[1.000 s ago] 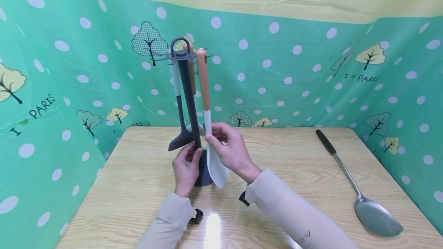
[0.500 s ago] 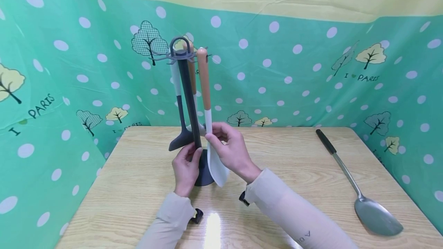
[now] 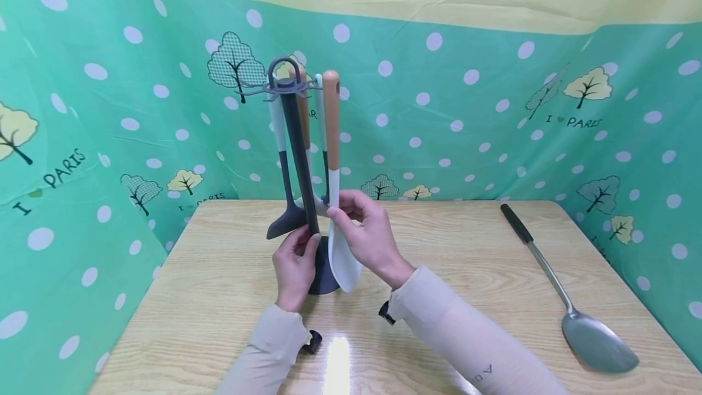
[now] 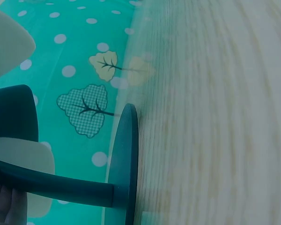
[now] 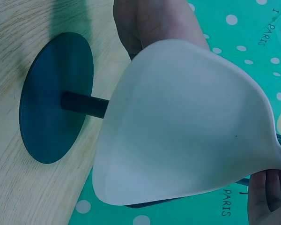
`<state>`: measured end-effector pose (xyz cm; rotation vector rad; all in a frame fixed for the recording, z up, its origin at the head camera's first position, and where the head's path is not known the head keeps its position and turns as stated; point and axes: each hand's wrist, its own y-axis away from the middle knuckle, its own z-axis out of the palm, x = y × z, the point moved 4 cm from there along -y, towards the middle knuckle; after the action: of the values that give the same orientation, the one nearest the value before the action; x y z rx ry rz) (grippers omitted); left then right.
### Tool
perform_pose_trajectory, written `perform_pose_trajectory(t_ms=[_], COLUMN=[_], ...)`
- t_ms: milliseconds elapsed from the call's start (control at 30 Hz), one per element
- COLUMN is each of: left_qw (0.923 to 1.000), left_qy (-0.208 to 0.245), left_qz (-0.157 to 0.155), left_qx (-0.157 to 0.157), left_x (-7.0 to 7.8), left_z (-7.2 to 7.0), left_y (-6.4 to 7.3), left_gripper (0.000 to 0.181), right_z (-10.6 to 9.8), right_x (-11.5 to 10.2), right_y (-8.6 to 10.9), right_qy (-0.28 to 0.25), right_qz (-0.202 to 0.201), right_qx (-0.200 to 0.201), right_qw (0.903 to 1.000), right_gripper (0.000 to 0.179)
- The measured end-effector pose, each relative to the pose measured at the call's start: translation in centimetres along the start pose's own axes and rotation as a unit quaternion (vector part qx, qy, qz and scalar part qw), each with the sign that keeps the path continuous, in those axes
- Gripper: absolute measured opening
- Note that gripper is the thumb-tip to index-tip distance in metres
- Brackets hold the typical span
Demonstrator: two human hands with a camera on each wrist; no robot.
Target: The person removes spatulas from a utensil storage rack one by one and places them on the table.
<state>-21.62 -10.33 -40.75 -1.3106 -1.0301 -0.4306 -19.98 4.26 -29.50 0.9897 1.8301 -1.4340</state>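
Shifting white-bladed spatula (image 3: 332,133): edged rightward beside the stand (image 3: 299,157), looked unhooked to me.
Pale green handle (image 3: 320,116): appeared behind it.
Right hand (image 3: 373,236): pinched the spatula's neck.
Left hand (image 3: 294,270): gripped the stand's post.

There were two hands (image 3: 375,236), two sleeves (image 3: 455,328), two wrist devices (image 3: 312,342) and just one stand (image 3: 298,157)! And the utensils (image 3: 342,264)? Five showed, yes, five: two wooden handles (image 3: 331,120), two pale handles (image 3: 278,124), one black handle (image 3: 516,224)! Tables (image 3: 455,242)? Only one!
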Motion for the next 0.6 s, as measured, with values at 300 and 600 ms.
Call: perform_pose_trajectory(t_ms=[300, 600], left_qw=[1.0, 0.9999], left_qy=[0.002, 0.007], left_qz=[0.007, 0.009], left_qx=[0.003, 0.004], left_x=[0.0, 0.0], left_z=[-0.1, 0.0], left_y=[0.0, 0.0], left_gripper=[0.019, 0.018], right_z=[-0.6, -1.5], right_x=[0.0, 0.1], right_y=[0.0, 0.1], right_qy=[0.01, 0.011], right_qz=[0.0, 0.004], right_qx=[0.017, 0.028], right_qw=[0.9998, 0.9995], right_gripper=[0.019, 0.016])
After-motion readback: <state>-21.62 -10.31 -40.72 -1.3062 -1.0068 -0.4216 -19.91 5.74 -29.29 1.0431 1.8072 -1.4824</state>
